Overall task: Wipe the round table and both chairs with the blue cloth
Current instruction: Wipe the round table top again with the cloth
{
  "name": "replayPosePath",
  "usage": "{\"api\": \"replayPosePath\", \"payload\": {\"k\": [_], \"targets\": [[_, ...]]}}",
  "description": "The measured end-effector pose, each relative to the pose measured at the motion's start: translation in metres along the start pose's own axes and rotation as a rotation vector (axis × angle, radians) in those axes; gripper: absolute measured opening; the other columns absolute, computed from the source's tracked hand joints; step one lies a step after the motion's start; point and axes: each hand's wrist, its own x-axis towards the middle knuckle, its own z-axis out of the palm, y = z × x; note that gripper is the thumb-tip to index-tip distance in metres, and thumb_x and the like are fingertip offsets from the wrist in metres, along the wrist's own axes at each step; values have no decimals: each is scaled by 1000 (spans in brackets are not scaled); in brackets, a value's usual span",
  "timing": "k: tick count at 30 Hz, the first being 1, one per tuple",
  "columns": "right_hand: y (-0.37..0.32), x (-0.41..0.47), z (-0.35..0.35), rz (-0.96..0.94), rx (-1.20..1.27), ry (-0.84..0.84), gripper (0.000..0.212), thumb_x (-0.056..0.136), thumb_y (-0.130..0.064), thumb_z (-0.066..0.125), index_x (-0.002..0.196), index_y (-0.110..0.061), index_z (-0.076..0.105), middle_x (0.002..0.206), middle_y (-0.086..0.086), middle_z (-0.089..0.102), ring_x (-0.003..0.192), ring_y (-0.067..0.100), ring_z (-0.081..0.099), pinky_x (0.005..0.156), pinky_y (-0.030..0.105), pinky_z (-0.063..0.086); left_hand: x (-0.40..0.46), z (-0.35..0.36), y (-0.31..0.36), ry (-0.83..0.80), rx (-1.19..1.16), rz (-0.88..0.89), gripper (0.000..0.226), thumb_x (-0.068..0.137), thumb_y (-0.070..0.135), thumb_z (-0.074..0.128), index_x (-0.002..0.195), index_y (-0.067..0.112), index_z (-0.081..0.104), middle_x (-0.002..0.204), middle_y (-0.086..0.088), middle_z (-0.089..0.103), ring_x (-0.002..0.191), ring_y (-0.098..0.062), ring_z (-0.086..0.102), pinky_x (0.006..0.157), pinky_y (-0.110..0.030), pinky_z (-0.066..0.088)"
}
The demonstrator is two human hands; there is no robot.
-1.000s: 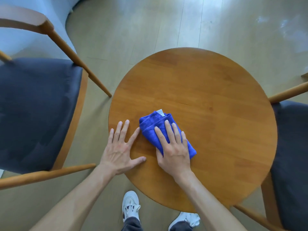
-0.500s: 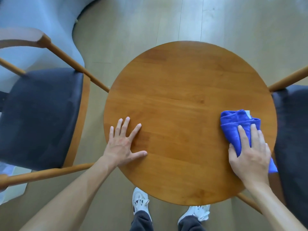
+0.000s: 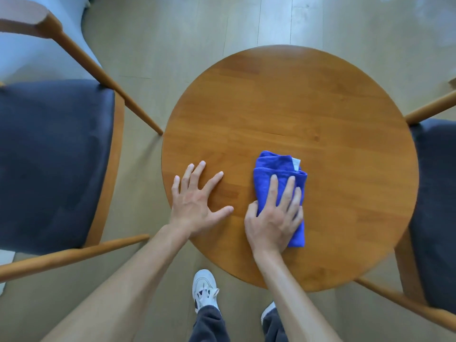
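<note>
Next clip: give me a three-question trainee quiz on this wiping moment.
1. True or false: the left hand lies flat on the bare table.
2. Which hand presses the blue cloth?
3. The cloth is: A) spread out B) folded C) on a chair.

Key: 1 true. 2 the right hand. 3 B.
</note>
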Motion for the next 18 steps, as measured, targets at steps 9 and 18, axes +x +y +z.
{"api": "replayPosePath", "payload": {"k": [9, 18], "targets": [[-83, -51, 17, -284, -14, -233, 74, 69, -32, 50, 142, -24, 47, 154, 14, 32, 141, 35, 34, 108, 54, 36, 44, -49, -31, 44, -574, -164, 42, 98, 30, 47, 140, 30, 44, 152, 1, 34, 141, -14, 23, 118, -37, 16], [16, -41, 8, -786, -1, -122, 72, 64, -25, 56, 136, -24, 54, 152, 12, 37, 139, 34, 36, 104, 57, 38, 45, -23, 1, 52, -5, -189, 59, 88, 57, 46, 144, 44, 30, 156, -10, 12, 144, -29, 6, 116, -51, 12]]}}
